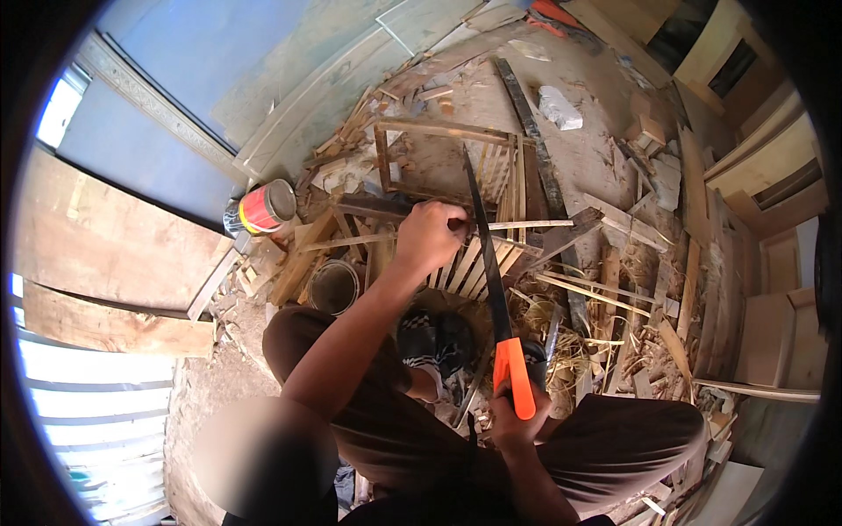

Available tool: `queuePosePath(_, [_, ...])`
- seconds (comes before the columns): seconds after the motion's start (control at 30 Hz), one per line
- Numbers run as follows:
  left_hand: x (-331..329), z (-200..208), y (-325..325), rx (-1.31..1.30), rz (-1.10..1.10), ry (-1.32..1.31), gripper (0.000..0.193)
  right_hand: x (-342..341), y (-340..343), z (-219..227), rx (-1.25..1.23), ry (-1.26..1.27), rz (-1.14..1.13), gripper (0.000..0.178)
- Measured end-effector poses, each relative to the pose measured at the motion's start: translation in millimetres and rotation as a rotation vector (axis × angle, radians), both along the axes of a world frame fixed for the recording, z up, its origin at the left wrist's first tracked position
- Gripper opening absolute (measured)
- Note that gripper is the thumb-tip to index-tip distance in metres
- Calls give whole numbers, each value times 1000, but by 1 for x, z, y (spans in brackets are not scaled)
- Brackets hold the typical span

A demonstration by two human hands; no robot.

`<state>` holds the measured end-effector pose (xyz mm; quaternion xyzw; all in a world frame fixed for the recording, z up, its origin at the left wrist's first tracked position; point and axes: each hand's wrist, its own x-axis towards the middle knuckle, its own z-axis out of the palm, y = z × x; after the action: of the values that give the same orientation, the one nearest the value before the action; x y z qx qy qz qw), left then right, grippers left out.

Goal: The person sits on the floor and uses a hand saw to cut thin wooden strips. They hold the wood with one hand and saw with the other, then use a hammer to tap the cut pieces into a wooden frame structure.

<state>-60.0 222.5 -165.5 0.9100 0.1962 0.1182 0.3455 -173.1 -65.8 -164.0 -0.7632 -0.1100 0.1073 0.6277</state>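
Handsaw with orange grip sits mid-frame, blade running toward 12 o'clock across a thin wooden strip. My right hand is wrapped tight round the grip at approx 5 o'clock. Left hand is fisted on the strip — just beside the blade at its 9 o'clock. Red-banded tin can lies farther off at 9, w/ wood scraps heaped at 3 o'clock.

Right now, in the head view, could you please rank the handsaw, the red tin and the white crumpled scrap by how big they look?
1. Handsaw, held in the right hand: clearly the longest, though it is also nearest the camera.
2. Red tin.
3. White scrap: looks slightly smaller than the tin, but it lies farther off, so this order is unsure.
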Motion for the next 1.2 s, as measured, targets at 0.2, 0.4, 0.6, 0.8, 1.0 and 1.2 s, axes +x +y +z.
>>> queuePosePath(0.2, [7, 1, 5, 206, -72, -127, 21, 4, -4, 5, -4, 70, -48, 6])
queuePosePath(0.4, [10, 10, 6, 188, -224, -136, 18, 15, -18, 7, 89, 116, -105, 7])
queuePosePath(0.6, [21, 17, 16, 101, -125, -38, 26, 22, -20, 30, 167, 91, -147, 2])
queuePosePath(0.8, [83, 82, 54, -515, 98, -149, 32, 44, -44, 49, 156, -120, -149, 5])
queuePosePath(1.0, [141, 19, 84, -857, 162, 33, 26, 67, -49, 53, 232, -176, -203, 9])
queuePosePath(1.2, [142, -21, 59, -665, 28, 397, 22, 74, -49, 45, 358, -81, -293, 12])
